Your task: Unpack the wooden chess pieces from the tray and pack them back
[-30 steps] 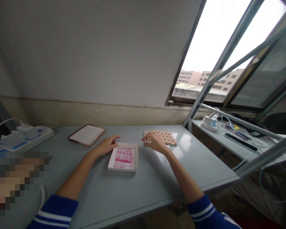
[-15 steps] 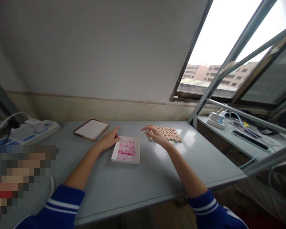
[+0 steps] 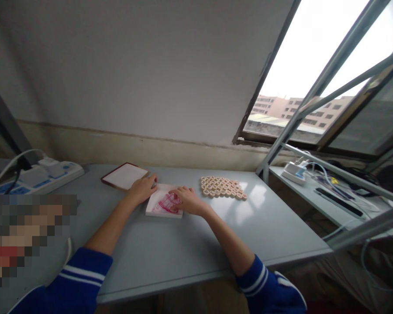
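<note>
A shallow white box (image 3: 163,214) sits on the grey desk in front of me. Inside it lies a thin white sheet with pink lines (image 3: 165,204), its visible part now roughly a triangle. My right hand (image 3: 190,201) reaches over the box's right side, fingers bent and closed on the sheet; the fingertips are partly hidden. At the far left corner of the box, my left hand (image 3: 141,190) curls its fingers against the edge. Round wooden xiangqi pieces (image 3: 221,186) lie packed in rows, flat on the desk to the right of the box.
A dark-rimmed box lid (image 3: 124,173) lies behind my left hand, its white inside up. Farther left is a power strip (image 3: 39,179) with plugs. A metal post (image 3: 267,170) stands at the desk's far right corner. Another desk (image 3: 327,192) with cables is beyond.
My right hand has moved left from the pieces to the box and onto the sheet. The sheet's visible shape has changed from a rectangle to a triangle. My left hand stays at the box's edge.
</note>
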`<control>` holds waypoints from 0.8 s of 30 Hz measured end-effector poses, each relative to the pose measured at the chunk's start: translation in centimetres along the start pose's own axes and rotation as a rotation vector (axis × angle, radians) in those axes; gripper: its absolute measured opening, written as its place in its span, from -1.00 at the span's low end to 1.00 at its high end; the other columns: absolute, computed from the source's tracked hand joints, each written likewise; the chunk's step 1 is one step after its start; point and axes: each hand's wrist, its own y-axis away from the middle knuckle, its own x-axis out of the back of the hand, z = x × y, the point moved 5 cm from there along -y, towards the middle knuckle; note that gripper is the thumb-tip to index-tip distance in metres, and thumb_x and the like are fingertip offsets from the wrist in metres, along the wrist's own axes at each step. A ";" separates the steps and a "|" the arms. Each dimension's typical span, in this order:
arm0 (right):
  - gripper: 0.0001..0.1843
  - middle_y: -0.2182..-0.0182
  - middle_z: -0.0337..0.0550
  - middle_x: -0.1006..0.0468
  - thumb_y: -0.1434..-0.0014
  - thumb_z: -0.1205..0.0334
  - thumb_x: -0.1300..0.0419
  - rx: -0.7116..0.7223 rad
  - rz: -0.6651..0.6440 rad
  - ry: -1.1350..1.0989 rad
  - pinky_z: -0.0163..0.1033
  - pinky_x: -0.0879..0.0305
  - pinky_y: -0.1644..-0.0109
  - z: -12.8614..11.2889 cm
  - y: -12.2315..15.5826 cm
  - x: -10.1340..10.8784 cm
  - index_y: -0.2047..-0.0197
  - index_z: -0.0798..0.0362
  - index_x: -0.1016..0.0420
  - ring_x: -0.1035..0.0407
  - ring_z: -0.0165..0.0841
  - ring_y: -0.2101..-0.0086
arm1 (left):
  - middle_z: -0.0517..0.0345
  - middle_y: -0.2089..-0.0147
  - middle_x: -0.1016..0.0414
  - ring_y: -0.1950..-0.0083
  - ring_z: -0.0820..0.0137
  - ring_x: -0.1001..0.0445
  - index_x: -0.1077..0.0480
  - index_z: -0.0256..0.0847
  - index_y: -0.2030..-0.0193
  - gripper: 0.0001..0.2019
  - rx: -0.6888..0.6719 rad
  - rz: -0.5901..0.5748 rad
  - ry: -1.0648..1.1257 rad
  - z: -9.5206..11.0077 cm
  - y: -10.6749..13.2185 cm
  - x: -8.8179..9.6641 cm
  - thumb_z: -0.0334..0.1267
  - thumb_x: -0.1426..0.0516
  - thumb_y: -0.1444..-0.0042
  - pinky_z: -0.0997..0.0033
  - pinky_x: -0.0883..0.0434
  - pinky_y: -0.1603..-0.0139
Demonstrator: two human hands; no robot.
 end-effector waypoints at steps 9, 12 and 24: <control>-0.81 0.26 -0.14 -0.37 -0.14 0.17 -0.04 0.025 0.358 -0.424 -0.21 -0.09 0.11 2.3 1.5 5.0 0.33 0.07 -0.41 -0.20 -0.35 0.22 | -0.01 0.20 -0.45 0.16 0.30 -0.42 -0.03 -0.24 -0.10 -0.59 0.068 0.016 -0.059 -0.9 0.2 0.7 -0.28 0.06 -0.09 0.40 -0.26 0.21; -0.75 0.31 -0.17 -0.34 -0.18 0.10 0.04 0.001 0.354 -0.582 -0.27 -0.16 0.22 4.0 3.4 7.3 0.27 0.06 -0.36 -0.23 -0.40 0.30 | -0.03 0.19 -0.45 0.14 0.30 -0.42 0.04 -0.25 -0.14 -0.56 0.108 0.008 -0.062 -1.0 0.4 1.0 -0.30 0.08 -0.10 0.40 -0.27 0.20; -0.61 0.03 -0.08 -0.25 -0.07 0.20 -0.07 -0.164 0.396 -0.101 0.01 -0.10 -0.04 3.8 10.6 3.7 -0.02 -0.11 -0.21 -0.13 -0.19 0.00 | -0.09 0.06 -0.32 0.06 0.25 -0.32 -0.06 -0.27 -0.10 -0.64 -0.010 0.409 0.074 1.5 1.5 5.5 -0.30 0.17 -0.16 0.27 -0.23 0.07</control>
